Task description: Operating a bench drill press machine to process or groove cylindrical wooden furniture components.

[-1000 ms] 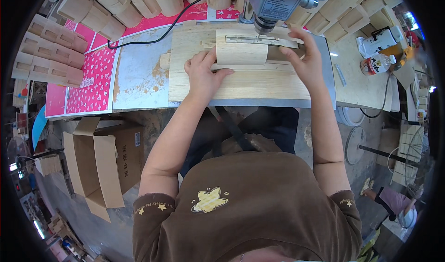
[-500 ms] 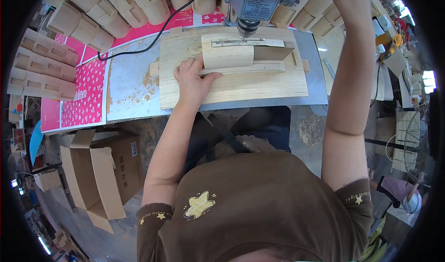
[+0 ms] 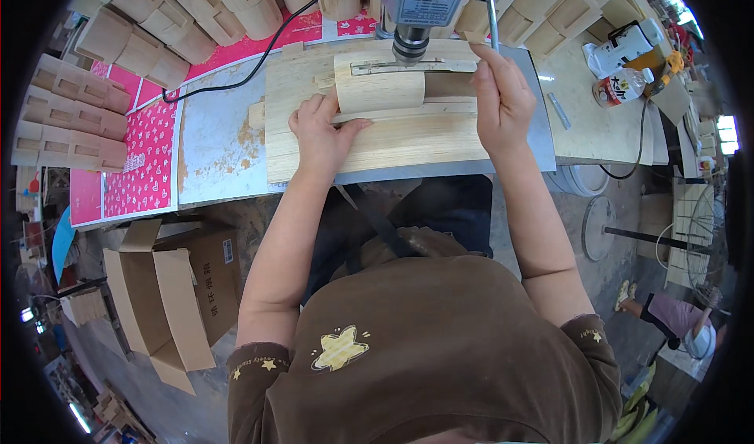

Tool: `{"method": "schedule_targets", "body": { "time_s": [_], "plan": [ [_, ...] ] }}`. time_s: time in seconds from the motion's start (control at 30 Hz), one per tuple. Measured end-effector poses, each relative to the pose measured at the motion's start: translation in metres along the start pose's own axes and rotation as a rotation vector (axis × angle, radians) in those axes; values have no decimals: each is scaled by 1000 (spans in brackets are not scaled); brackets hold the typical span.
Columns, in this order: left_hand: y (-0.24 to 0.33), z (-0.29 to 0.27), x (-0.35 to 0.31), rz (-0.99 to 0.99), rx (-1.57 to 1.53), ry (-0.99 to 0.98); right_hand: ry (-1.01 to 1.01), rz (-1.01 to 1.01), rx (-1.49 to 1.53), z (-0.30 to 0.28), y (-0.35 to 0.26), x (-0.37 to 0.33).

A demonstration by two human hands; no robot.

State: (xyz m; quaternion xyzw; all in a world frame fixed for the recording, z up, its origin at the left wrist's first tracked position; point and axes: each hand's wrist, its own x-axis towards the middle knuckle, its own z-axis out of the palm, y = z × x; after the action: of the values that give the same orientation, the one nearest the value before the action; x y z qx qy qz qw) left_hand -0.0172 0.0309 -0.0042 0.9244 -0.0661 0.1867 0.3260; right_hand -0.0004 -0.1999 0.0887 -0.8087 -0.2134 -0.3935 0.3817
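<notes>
- Wooden piece (image 3: pixel 378 92), pale, curved: on board (image 3: pixel 400 147), back from front edge of tabletop (image 3: pixel 214 169), below drill chuck (image 3: pixel 411 45).
- Left hand (image 3: pixel 320 133): fingers spread, against piece's left end.
- Right hand (image 3: pixel 506 104): fingers curled around drill lever (image 3: pixel 493 23).

The upper edge crops the bench drill (image 3: pixel 426 4). Under its chuck (image 3: pixel 411 45), detail is indistinct. Right of the drill, the right hand (image 3: pixel 506 102) covers the lever's (image 3: pixel 493 23) end.
</notes>
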Motion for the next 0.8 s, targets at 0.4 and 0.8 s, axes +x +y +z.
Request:
{"method": "schedule_targets", "body": {
  "time_s": [0.4,0.8],
  "plan": [
    [7,3,3,35,1,-2,118,-127,-161,-47,-26,115],
    [23,23,6,64,-32,-15,-59,-62,-197,-47,-26,147]
  ]
}}
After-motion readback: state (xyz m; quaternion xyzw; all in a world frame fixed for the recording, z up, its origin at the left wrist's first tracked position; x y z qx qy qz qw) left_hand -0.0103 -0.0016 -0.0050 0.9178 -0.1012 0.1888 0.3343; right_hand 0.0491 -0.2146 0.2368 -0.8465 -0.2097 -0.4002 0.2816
